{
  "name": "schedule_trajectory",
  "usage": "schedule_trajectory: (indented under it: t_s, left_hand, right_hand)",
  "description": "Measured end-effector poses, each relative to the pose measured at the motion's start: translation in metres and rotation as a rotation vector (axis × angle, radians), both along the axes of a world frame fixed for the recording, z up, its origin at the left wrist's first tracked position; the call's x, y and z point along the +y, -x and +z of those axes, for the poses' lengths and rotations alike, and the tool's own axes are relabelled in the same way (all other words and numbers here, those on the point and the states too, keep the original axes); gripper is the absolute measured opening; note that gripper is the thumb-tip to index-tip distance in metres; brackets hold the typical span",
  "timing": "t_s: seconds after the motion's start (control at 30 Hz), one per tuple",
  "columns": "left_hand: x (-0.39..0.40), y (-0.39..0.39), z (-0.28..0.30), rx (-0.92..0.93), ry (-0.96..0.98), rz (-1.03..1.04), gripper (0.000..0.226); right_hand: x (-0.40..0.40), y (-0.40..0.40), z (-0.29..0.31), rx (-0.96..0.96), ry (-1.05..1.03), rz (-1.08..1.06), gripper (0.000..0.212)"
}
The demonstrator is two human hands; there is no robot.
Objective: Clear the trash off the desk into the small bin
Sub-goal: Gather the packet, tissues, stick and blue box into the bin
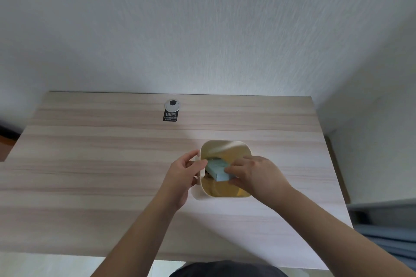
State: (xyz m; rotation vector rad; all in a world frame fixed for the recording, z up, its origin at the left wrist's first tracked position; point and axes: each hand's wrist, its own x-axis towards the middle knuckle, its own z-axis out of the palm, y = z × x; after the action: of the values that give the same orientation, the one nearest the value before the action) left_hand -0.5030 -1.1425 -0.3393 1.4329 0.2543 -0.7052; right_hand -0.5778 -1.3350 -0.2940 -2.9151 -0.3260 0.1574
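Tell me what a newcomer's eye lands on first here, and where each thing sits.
First, the two hands meeting at the small cream bin, right of the desk's centre: the right hand holds a pale blue box over its open mouth, while the left hand grips the bin's left rim. Next, the round white cable grommet with a black sticker just below it, near the back edge of the wooden desk.

Single head-worn wide-angle view; looked forward and steeply down from close above the pale wood-grain desk (pixel 112 164), facing the white textured wall (pixel 202 29).
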Motion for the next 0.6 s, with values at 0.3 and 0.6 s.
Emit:
schedule_trajectory:
  t_s: [0.3, 0.6]
  left_hand:
    - [0.007, 0.002, -0.002, -0.054, -0.056, -0.037, 0.048]
    - [0.015, 0.003, 0.010, -0.020, 0.017, -0.060, 0.054]
  right_hand:
    - [0.005, 0.001, -0.011, -0.152, -0.044, -0.003, 0.007]
    - [0.005, 0.002, 0.004, -0.238, -0.232, 0.007, 0.027]
